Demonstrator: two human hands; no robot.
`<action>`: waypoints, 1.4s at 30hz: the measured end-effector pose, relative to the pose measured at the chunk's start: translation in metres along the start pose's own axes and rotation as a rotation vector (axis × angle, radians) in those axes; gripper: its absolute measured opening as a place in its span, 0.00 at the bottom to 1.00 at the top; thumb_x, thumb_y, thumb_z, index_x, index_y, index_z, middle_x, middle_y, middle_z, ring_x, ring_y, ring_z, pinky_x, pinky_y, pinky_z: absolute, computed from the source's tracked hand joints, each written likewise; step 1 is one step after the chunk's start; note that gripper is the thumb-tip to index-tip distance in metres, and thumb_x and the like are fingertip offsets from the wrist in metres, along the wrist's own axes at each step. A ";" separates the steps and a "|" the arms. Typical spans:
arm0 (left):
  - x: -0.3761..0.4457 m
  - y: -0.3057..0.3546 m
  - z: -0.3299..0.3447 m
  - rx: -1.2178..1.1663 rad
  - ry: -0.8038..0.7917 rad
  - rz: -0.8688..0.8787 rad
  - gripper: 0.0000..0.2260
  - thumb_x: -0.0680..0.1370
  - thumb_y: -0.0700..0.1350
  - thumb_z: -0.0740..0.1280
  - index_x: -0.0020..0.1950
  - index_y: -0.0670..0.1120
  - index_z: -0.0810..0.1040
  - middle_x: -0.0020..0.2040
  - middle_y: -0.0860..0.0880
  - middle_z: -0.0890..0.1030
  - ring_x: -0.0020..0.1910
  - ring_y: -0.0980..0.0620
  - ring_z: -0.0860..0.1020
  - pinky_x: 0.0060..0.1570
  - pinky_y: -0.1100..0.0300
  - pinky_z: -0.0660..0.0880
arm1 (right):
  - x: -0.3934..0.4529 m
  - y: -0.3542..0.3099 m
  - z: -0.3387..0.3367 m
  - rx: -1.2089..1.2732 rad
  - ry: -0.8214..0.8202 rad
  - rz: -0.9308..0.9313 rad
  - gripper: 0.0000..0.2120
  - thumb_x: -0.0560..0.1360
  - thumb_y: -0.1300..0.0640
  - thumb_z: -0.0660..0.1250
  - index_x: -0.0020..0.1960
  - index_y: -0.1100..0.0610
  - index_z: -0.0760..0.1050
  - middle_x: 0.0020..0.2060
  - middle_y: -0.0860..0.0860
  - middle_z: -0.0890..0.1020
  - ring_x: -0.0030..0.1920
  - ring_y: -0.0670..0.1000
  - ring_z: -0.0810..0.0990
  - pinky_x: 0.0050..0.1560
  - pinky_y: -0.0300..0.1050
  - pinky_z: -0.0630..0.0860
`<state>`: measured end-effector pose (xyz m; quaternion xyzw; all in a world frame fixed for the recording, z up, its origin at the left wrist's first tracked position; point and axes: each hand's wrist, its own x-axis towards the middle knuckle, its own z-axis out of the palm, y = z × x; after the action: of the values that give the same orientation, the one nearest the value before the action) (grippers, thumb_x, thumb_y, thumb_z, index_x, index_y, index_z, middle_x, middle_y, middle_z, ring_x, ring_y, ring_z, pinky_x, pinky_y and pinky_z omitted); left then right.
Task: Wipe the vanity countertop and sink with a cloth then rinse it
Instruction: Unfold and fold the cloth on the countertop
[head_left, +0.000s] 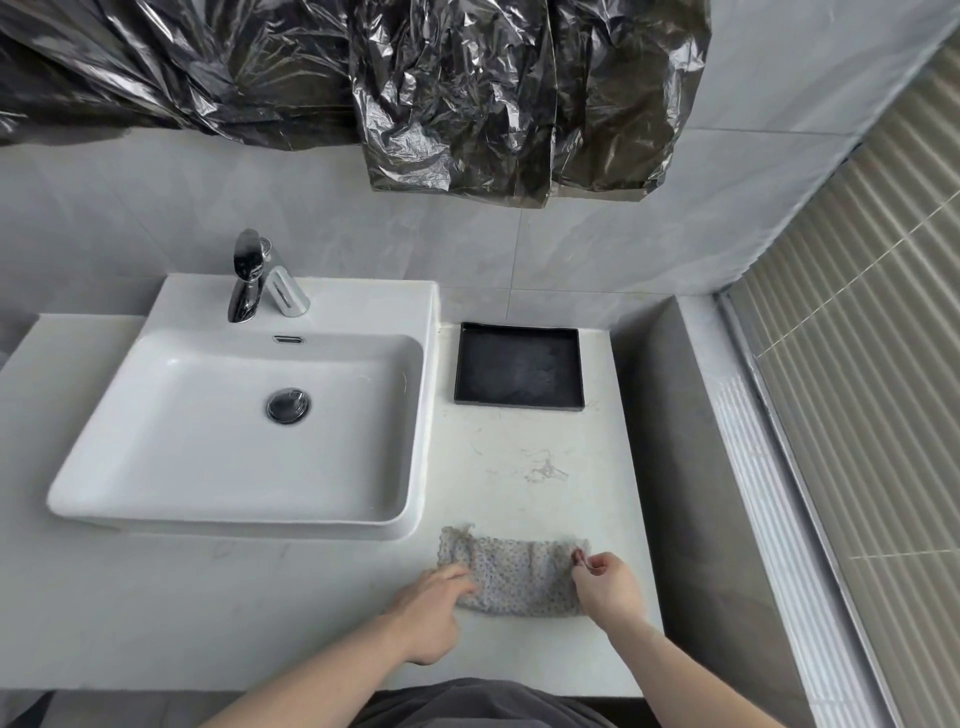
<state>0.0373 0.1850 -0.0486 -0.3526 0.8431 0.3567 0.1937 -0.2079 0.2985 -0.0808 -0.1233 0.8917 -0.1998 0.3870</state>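
Note:
A grey speckled cloth (514, 574) lies flat on the white vanity countertop (208, 613), near its front edge and right of the sink. My left hand (434, 608) grips the cloth's left side with the fingers curled on it. At the cloth's right upper corner my right hand (605, 579) pinches the edge between thumb and fingers. The white rectangular sink (156, 467) stands to the left, dry-looking, with a chrome drain plug (288, 405) and a chrome faucet (249, 275) at its back. Faint smears (543, 467) mark the counter beyond the cloth.
A shallow black tray (519, 366) sits on the counter at the back right. Crumpled dark plastic sheeting (467, 93) hangs over the wall above. A grey ledge (691, 467) and a ribbed wall panel (872, 415) bound the right side.

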 end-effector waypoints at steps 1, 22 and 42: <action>-0.002 -0.001 0.001 -0.024 0.012 -0.008 0.30 0.75 0.38 0.57 0.77 0.54 0.69 0.80 0.57 0.61 0.78 0.53 0.61 0.77 0.58 0.57 | -0.004 -0.004 -0.003 0.052 -0.005 -0.005 0.06 0.76 0.55 0.68 0.44 0.58 0.77 0.34 0.52 0.84 0.36 0.54 0.83 0.39 0.51 0.82; -0.045 -0.015 -0.009 -0.206 0.127 -0.208 0.18 0.75 0.40 0.60 0.54 0.64 0.71 0.65 0.58 0.74 0.66 0.57 0.73 0.65 0.64 0.67 | -0.060 -0.056 0.054 -0.100 -0.166 -0.296 0.24 0.74 0.52 0.67 0.70 0.52 0.74 0.63 0.51 0.77 0.47 0.51 0.84 0.48 0.49 0.83; -0.030 0.018 -0.058 -0.458 0.267 -0.164 0.17 0.76 0.44 0.64 0.62 0.62 0.73 0.65 0.62 0.74 0.59 0.64 0.76 0.51 0.76 0.70 | -0.065 -0.109 0.000 0.342 -0.498 -0.251 0.10 0.74 0.60 0.63 0.51 0.65 0.76 0.43 0.57 0.85 0.39 0.53 0.83 0.40 0.46 0.77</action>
<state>0.0400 0.1648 0.0162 -0.4982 0.7272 0.4717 0.0242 -0.1567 0.2262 0.0099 -0.2106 0.7012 -0.3564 0.5805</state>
